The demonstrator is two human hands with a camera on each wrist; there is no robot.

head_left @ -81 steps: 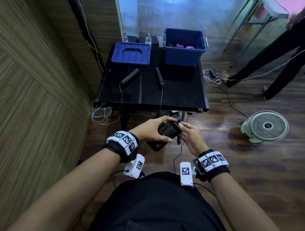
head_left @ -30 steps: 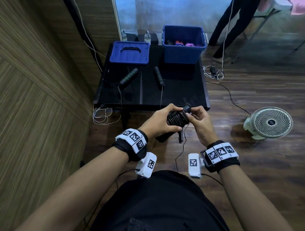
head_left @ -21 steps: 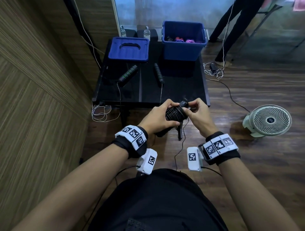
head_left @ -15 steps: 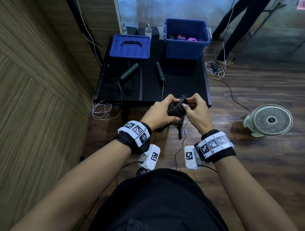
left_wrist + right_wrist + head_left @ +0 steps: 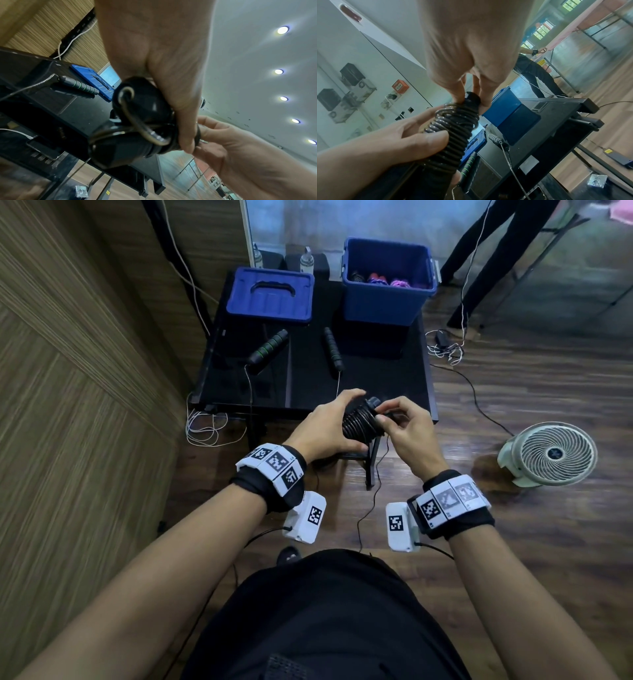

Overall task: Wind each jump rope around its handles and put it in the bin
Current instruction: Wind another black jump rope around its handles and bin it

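Observation:
A black jump rope is wound in tight coils round its two handles, held just in front of the black table. My left hand grips the coiled bundle. At the bundle's upper end, my right hand pinches the rope's last turn, its fingertips on the handle tip. The handles' butt ends show in the left wrist view. A second rope lies unwound on the table, one green-ringed handle and one black handle. The open blue bin at the back right holds coloured ropes.
The bin's blue lid lies at the table's back left. A white fan stands on the floor to the right, with cables beside the table. A wooden wall runs along the left. A person's legs stand behind.
Both hands have carried the bundle up and forward to the table's front edge. My right hand has laid more turns near the bundle's top. The person behind has walked left.

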